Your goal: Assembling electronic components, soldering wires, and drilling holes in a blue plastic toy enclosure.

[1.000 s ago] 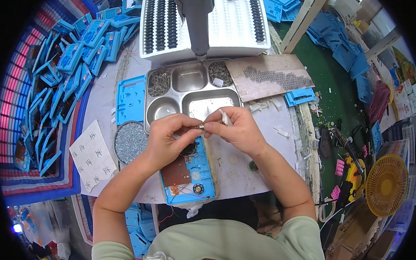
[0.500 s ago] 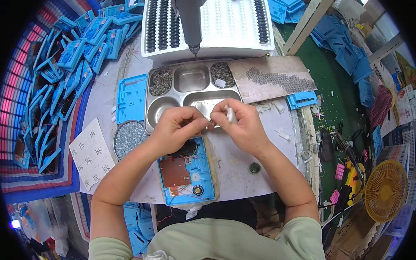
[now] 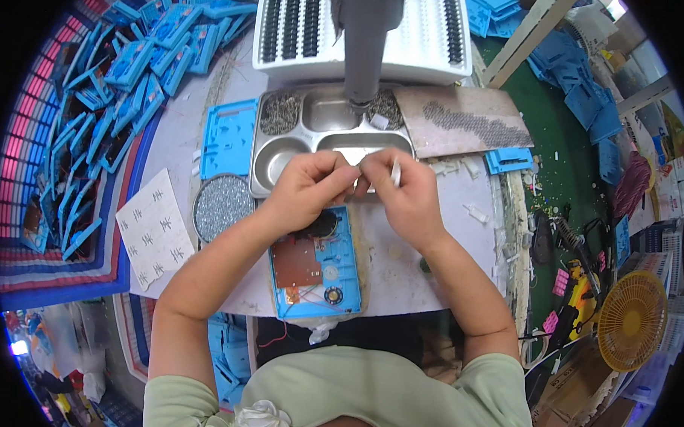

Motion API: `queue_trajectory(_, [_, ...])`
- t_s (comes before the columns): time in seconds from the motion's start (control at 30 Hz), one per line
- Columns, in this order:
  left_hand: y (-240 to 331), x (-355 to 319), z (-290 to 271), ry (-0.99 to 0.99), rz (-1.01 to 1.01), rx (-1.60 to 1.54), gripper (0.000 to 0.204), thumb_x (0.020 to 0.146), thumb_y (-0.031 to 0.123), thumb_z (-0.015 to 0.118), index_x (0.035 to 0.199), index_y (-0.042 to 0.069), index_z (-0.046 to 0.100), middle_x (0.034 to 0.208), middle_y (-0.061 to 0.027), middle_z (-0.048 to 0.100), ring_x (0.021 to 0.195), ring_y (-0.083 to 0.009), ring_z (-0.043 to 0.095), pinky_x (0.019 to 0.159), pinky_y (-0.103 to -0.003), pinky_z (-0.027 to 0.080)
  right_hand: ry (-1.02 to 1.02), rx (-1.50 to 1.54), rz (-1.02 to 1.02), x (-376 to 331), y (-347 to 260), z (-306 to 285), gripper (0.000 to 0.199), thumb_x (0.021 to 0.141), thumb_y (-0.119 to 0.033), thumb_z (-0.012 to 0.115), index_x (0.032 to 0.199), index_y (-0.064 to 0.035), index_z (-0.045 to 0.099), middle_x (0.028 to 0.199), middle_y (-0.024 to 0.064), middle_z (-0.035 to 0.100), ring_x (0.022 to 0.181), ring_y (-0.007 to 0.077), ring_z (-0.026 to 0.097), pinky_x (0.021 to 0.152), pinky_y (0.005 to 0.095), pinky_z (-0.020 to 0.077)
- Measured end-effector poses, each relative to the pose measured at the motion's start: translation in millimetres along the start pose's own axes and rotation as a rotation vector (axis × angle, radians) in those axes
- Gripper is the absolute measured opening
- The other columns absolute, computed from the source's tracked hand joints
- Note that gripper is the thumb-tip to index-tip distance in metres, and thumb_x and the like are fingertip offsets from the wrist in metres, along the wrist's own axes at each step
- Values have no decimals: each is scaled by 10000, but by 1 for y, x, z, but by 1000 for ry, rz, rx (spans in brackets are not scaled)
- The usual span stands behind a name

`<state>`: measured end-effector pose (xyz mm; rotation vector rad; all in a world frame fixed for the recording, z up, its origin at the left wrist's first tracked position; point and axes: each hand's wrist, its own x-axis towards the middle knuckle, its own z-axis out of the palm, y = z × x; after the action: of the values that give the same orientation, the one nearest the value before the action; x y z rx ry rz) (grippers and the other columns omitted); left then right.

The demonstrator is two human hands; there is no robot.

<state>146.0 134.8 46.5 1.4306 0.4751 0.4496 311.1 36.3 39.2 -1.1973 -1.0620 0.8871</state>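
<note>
My left hand and my right hand meet fingertip to fingertip above the front of a metal compartment tray. The left thumb and forefinger are pinched together; what sits between them is too small to make out. A small white plastic piece pokes up from the fingers of the right hand. Just below the hands lies an open blue plastic housing, with a brown circuit board, wires and a round speaker inside. Over the tray hangs a dark electric screwdriver, touched by neither hand.
Screws fill two tray compartments and a round dish. Behind stands a white foam box with rows of black parts. A board with small metal pieces lies right. Blue housings pile up left; a marked paper lies nearby.
The view has shifted, so the table things appear a little right and higher. My fingertips remain together, and the right hand has turned slightly. The screwdriver appears lower, over the tray.
</note>
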Motion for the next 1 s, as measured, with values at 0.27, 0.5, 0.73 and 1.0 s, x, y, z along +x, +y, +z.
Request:
queue_trajectory(0.27, [-9, 8, -9, 8, 326, 515, 199, 933, 118, 672, 790, -5, 609, 693, -20, 553, 629, -90, 480, 575, -265, 380, -53, 314, 344, -1, 2, -2, 264, 1026, -311, 594, 940, -66, 637, 672, 14, 585, 493, 33, 406, 434, 207, 274])
queue_trajectory(0.5, [-22, 12, -12, 47, 344, 414, 164, 945, 149, 677, 899, -7, 664, 720, 11, 588, 616, -40, 479, 542, -230, 379, -133, 101, 204, 1, 9, -7, 316, 1015, -344, 614, 883, -59, 651, 656, 11, 612, 565, 48, 500, 520, 223, 383])
queue_trajectory(0.73, [-4, 12, -9, -57, -52, -51, 216, 993, 241, 611, 895, 49, 619, 714, 37, 549, 580, -22, 427, 502, -197, 317, -149, -195, -34, 5, 14, -14, 259, 976, -274, 665, 921, -20, 657, 702, 65, 648, 626, 110, 603, 583, 264, 459])
queue_trajectory(1.0, [-2, 20, -6, -14, -427, -273, 354, 1023, 325, 559, 751, 97, 560, 598, 43, 481, 444, -42, 315, 409, -225, 220, -47, -586, -489, 13, 26, -17, 176, 875, -160, 751, 930, -36, 639, 792, 134, 687, 661, 304, 664, 585, 349, 506])
